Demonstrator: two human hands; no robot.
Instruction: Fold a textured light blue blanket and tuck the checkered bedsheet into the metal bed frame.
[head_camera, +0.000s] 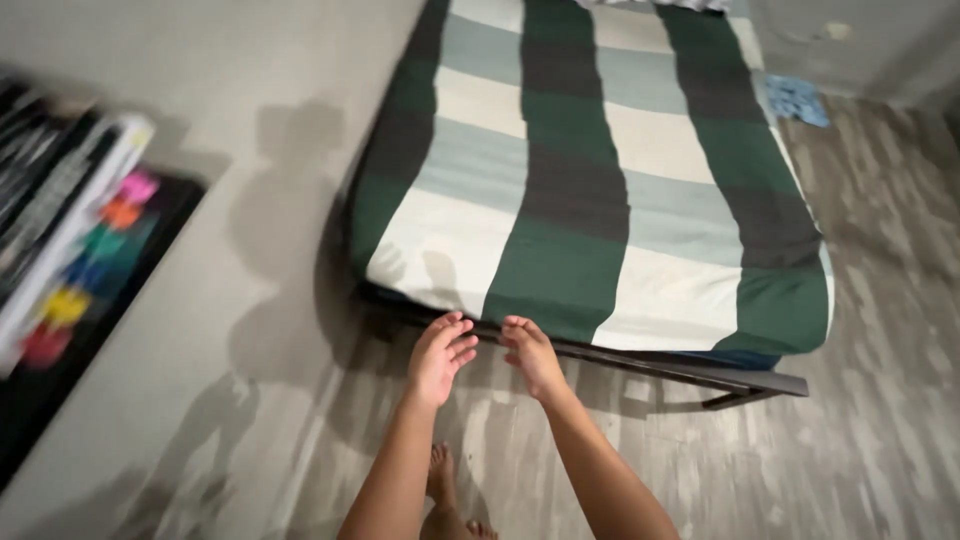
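Note:
A bed (600, 170) covered by a sheet checked in dark green, grey and cream stretches away from me, set on a dark frame (700, 372). My left hand (440, 355) and my right hand (530, 352) reach side by side toward the foot edge of the mattress. Both hold nothing, and their fingers are loosely apart. The fingertips sit just at the lower edge of the sheet, over the frame. Whether they touch the sheet is unclear. My bare foot (442, 478) stands on the floor below.
A grey wall (230, 150) runs along the bed's left side. At far left hangs a dark board with coloured tags (90, 250), blurred. A blue cloth (797, 98) lies on the grey wood-look floor (880, 330) to the right of the bed.

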